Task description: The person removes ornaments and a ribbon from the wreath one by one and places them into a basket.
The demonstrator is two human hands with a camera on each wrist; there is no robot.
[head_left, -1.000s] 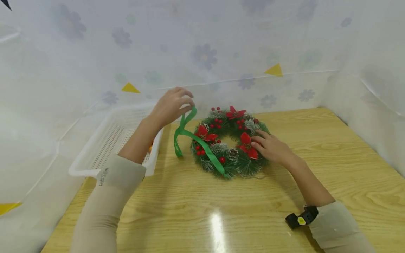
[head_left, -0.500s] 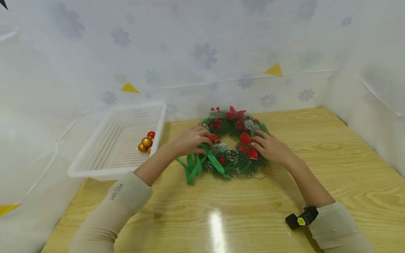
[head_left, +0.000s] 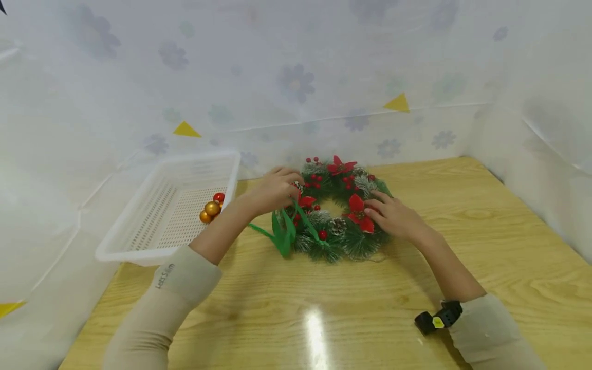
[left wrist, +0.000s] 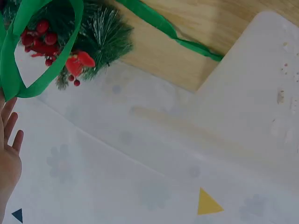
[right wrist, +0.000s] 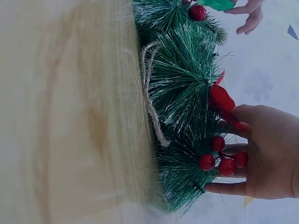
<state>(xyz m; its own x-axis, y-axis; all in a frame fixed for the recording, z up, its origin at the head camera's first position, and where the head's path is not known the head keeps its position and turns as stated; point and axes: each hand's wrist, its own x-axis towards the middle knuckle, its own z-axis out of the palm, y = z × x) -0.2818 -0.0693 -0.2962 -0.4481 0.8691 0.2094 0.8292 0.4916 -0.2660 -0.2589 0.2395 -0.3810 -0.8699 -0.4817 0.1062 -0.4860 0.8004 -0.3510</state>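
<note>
A green wreath (head_left: 363, 246) with red poinsettias, red berries and pinecones lies on the wooden table. My left hand (head_left: 275, 191) is above the wreath's left side and pinches a green ribbon (head_left: 283, 237). The ribbon hangs in loops beside the wreath, and one strip runs over its front left part. In the left wrist view the ribbon loop (left wrist: 46, 79) stands near the fingertips, partly cut off by the frame edge. My right hand (head_left: 393, 216) rests on the wreath's right side with extended fingers, beside a red poinsettia (head_left: 359, 214). Its fingertips are partly hidden by foliage in the right wrist view.
A white perforated basket (head_left: 134, 226) stands left of the wreath, with several gold and red ball ornaments (head_left: 213, 208) at its right side. A twine loop (right wrist: 152, 105) shows at the wreath's underside. White floral sheeting (head_left: 296, 103) walls off the table's back and sides.
My left hand has come down and right to the wreath with the ribbon, then risen slightly. The ribbon's loops now gather by the wreath's left side. My right hand stays in place.
</note>
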